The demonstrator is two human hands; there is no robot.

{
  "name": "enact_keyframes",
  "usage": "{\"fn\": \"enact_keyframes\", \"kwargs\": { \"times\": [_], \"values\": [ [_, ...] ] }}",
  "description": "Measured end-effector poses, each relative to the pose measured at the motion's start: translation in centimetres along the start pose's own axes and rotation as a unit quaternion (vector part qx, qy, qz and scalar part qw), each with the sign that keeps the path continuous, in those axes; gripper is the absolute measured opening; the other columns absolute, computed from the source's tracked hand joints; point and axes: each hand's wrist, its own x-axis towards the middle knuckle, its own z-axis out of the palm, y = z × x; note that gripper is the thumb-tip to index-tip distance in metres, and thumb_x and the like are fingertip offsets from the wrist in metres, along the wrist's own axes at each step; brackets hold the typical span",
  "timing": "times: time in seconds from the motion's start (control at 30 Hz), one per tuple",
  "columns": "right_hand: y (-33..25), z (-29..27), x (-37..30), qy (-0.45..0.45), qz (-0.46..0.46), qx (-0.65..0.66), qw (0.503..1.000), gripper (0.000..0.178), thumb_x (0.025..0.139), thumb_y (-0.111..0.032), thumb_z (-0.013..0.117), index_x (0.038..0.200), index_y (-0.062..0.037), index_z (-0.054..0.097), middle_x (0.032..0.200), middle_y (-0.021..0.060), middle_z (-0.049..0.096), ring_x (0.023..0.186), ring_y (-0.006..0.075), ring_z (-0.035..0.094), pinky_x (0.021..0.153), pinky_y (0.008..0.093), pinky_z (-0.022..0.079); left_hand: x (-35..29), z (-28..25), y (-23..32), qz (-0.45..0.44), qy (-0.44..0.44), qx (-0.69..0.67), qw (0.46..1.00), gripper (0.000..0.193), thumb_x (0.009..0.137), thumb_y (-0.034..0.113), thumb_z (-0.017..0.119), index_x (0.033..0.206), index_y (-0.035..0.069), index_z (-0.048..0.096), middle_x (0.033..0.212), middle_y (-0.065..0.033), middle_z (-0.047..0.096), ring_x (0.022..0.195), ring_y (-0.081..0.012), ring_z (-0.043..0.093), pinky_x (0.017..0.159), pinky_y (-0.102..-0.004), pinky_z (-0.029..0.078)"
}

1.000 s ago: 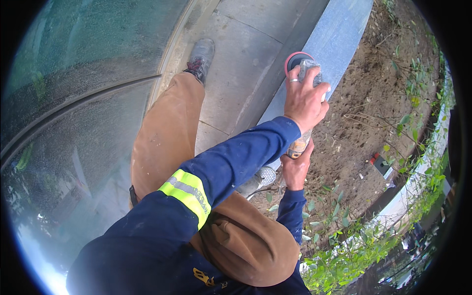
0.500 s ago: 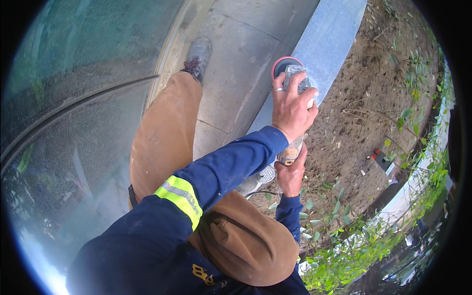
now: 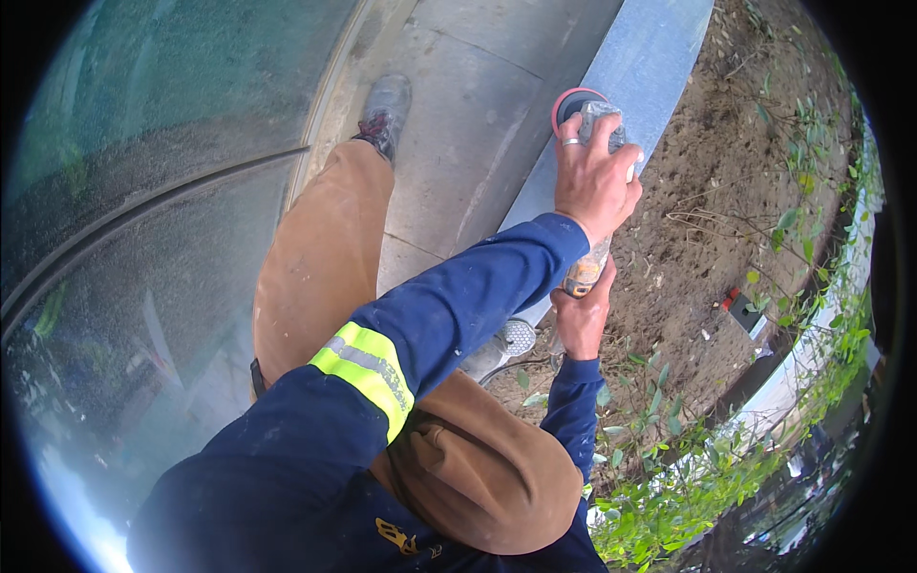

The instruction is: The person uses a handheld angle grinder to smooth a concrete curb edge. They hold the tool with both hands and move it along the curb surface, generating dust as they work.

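Where the ledge (image 3: 652, 53) runs off to the far right, the sander (image 3: 602, 122) has its disc (image 3: 571, 103) against it — the left hand (image 3: 596, 186) grips its far end, the right hand (image 3: 583, 320) is wrapped round the near end. Dirt (image 3: 731, 158) lies right, paving (image 3: 454, 143) left.

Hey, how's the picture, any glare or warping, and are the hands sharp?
Head view: glare washes out the lower left rim; head view too: the dark strip across the glass bows, likely fisheye distortion; head view again: left hand, right hand and sander look fairly sharp, but the background past the lower right leaves is indistinct.
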Motion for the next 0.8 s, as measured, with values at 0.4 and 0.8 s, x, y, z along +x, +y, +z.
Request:
{"fn": "enact_keyframes", "kwargs": {
  "times": [0.4,0.8],
  "values": [
    [1.1,1.1,-4.5,-0.029,-0.023,-0.028,0.999,0.089,0.073,0.003,0.070,0.152,-0.0056,0.031,0.114,0.0296,0.070,0.108,0.0424,0.071,0.091,0.0461,0.055,-4.6,-3.5,-0.5,-0.010,0.013,0.030,0.999,0.024,0.075,0.016,0.079,0.098,0.016,0.074,0.133,-0.0145,0.053,0.127,-0.0388,0.042,0.111,-0.0526,0.031],
    [1.5,2.1,-7.3,-0.035,0.014,-0.023,0.999,0.090,0.073,0.003,0.072,0.152,-0.0081,0.032,0.114,0.0278,0.071,0.107,0.0417,0.071,0.090,0.0464,0.056,-7.2,-4.8,-0.7,-0.017,0.023,0.030,0.999,0.026,0.073,0.013,0.080,0.098,0.017,0.074,0.133,-0.0134,0.054,0.123,-0.0414,0.044,0.110,-0.0534,0.033]
  ]
}}
